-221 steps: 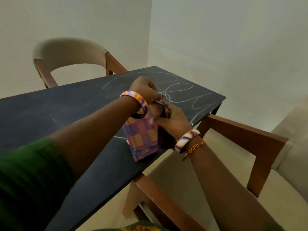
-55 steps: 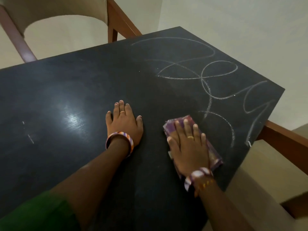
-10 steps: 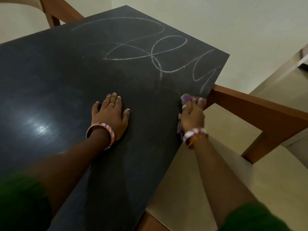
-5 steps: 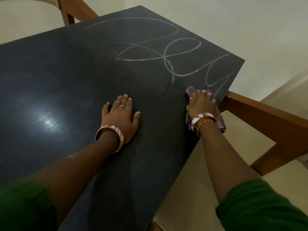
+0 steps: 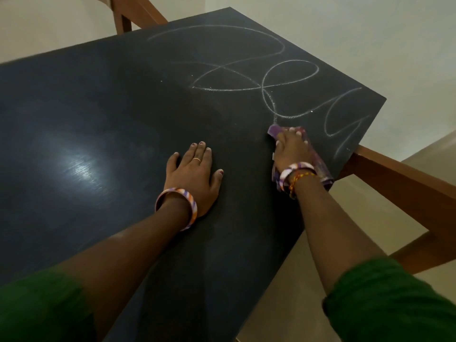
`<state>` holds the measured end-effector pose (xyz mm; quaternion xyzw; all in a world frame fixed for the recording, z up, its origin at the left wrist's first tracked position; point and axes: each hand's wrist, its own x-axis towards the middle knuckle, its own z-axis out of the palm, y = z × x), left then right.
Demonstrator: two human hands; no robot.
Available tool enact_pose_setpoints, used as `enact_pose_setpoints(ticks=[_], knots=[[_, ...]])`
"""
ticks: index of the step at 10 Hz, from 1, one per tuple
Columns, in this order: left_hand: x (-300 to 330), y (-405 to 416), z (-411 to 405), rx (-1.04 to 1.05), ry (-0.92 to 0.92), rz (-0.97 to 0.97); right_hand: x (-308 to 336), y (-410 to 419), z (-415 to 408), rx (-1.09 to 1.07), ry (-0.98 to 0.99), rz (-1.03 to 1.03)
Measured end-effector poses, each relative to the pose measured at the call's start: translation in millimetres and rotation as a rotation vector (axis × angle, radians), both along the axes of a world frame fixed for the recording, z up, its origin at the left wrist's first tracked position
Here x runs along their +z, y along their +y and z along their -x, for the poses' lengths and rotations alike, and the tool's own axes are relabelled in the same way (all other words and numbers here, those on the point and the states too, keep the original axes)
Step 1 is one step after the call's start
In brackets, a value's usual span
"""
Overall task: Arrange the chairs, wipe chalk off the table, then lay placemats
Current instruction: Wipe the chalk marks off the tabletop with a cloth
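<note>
The desk [image 5: 103,124] is a flat, matte black slab with sharp square corners and a faint brushed grain; a soft patch of light glares off its left part. Thin white chalk lines [image 5: 249,77] loop across the far right portion in overlapping ovals and curls, running out toward the right corner.

The left hand [image 5: 195,174] lies open and flat on the desk, palm down, fingers spread a little, holding nothing; a thin ring sits on one finger and a striped orange, white and purple bangle [image 5: 177,206] circles the wrist.

The right hand [image 5: 290,150] presses palm down on a folded cloth [image 5: 318,164], purple and checked, soft and creased; its fingers lie extended over the fabric, pinning it to the desk rather than clenching it. The cloth rests near the right edge of the desk, its far end touching the nearest tail of the chalk lines; its near end hangs slightly past the edge. A striped bangle and a red and yellow braided thread [image 5: 299,178] ring that wrist.

Green sleeves [image 5: 385,302] cover both upper arms; a wooden chair [image 5: 404,193] with a brown frame and pale seat stands just beside the right edge; another chair's frame [image 5: 133,13] shows beyond the far edge.
</note>
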<state>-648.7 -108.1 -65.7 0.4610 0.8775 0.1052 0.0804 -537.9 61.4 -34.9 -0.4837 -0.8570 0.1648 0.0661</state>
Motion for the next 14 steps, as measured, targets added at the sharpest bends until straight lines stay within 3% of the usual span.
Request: enact_pose_setpoints(ticks=[2, 4, 7, 9, 11, 14], knots=[[3, -1, 0, 0.001, -0.006, 0.007, -14, -62, -22, 0.085, 0.092, -0.006], [3, 0, 0, -0.003, -0.008, 0.009, -12, -5, 15, 0.027, 0.104, 0.021], [5, 0, -1, 0.002, -0.02, 0.025, -21, -56, -4, 0.125, 0.08, 0.018], [3, 1, 0, 0.004, -0.002, 0.017, -14, 7, 46, 0.08, 0.075, -0.001], [3, 0, -2, 0.011, 0.007, 0.018, -22, -63, 7, 0.195, 0.101, 0.096], [2, 3, -2, 0.01, 0.023, 0.036, -10, -28, 51, 0.182, 0.073, 0.058]])
